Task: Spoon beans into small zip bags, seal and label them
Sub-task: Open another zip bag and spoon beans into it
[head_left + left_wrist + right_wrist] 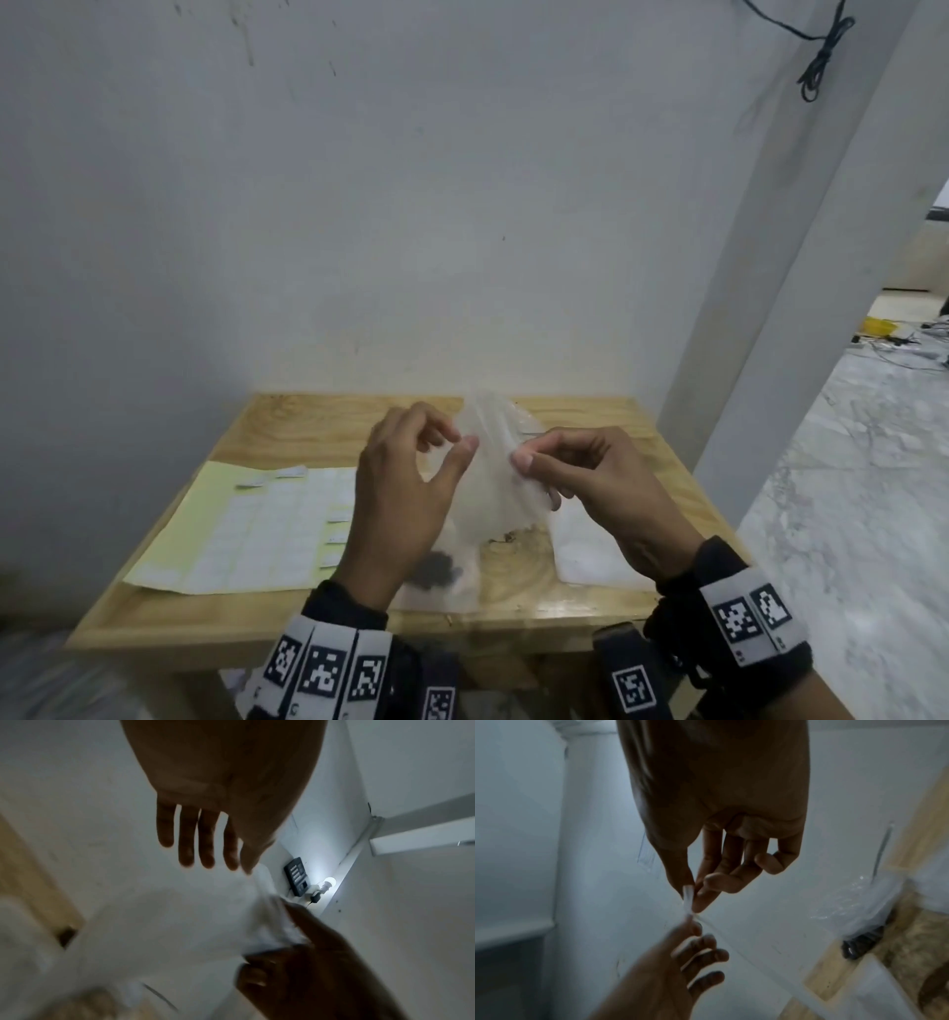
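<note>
Right hand [590, 478] pinches edge of small clear plastic zip bag [493, 478], raised above pale wooden table [267, 426]; left hand [405, 488], fingers loosely curled, at opposite edge, grip unclear. Risk: thin film slips, mouth stays closed.

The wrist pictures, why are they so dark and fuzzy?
Left wrist view: the left hand is shadowed against a pale wall, a bulb glares, the bag is smeared. Right wrist view: the right hand is dark too, the near fingers blurred. Head view: brighter, only the bag is blurry.
</note>
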### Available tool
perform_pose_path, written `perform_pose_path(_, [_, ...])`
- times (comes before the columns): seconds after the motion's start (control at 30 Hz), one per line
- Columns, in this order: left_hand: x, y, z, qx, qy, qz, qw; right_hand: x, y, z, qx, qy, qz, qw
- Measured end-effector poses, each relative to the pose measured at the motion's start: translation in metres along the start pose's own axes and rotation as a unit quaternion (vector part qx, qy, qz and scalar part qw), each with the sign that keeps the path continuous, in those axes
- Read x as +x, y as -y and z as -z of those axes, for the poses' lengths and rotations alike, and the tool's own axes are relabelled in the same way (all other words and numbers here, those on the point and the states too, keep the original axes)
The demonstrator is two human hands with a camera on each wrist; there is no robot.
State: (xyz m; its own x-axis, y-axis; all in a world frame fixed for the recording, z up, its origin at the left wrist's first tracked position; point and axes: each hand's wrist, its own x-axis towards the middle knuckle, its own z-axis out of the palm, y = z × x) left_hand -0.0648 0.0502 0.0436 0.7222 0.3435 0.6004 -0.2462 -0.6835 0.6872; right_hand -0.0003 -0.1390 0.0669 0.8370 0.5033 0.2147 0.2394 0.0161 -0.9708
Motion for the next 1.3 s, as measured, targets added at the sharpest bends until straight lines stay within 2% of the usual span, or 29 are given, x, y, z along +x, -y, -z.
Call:
perform_pose_path(0.17, [-0.003,-0.021,0.000,-0.175,0.107,0.070,0.976,-0.003,0.005,-0.008,-0.040,0.027,0.025,0.998])
perform_pose_path(0.3, [-0.002,-0.016,0.003,-0.186,0.140,0.056,0.971,-0.005,0.009,-0.006,-0.076,0.044,0.033,0.996])
perform_pose_path(0.4, [-0.002,-0.010,0.004,-0.194,0.175,0.045,0.964,-0.007,0.008,-0.002,-0.049,0.048,0.021,0.997])
perform_pose_path(0.6, [0.000,-0.008,0.003,-0.175,0.190,0.038,0.965,-0.009,0.007,-0.001,-0.055,0.053,0.024,0.997])
perform_pose_path(0.7, [-0.001,-0.009,0.001,-0.147,0.189,0.020,0.971,-0.010,0.004,-0.003,-0.165,0.017,0.062,0.984])
perform_pose_path(0.8, [-0.002,-0.006,-0.004,-0.119,0.184,0.005,0.976,-0.013,-0.002,-0.009,-0.283,-0.021,0.112,0.952])
perform_pose_path(0.87, [-0.003,-0.004,-0.008,-0.109,0.180,0.002,0.978,-0.013,-0.006,-0.012,-0.315,-0.034,0.140,0.938])
perform_pose_path(1.1, [-0.006,-0.002,-0.011,-0.091,0.160,0.004,0.983,-0.013,-0.016,-0.017,-0.358,-0.059,0.182,0.914])
perform_pose_path(1.3, [-0.004,-0.001,-0.013,-0.076,0.155,-0.001,0.985,-0.010,-0.018,-0.021,-0.324,-0.076,0.178,0.926])
